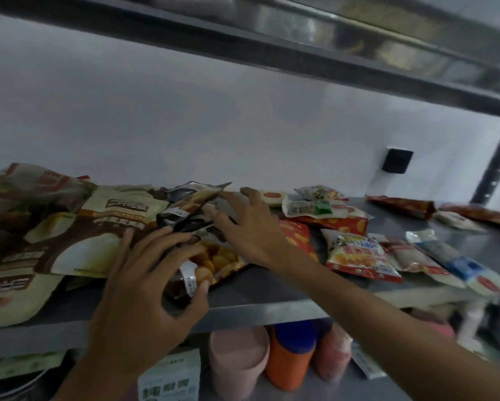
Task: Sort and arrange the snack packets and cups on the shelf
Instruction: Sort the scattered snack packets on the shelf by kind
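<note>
Now your left hand point(153, 273) pinches orange snack packet point(214, 260) at shelf point(272, 302) front edge; right hand point(248, 227), fingers spread wide, touches dark packet point(191, 204) behind it.

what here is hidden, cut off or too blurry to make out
Head view only:
- Dark packet of round golden snacks: its lower end is covered by the left hand, so the grip there is partly unseen.
- Large beige and brown packets: cut off by the left edge.
- Small black-and-silver packet: motion blur; the right hand hides its lower part.
- Pink plastic cups on the lower shelf: tops hidden by the grey metal shelf edge.
</note>
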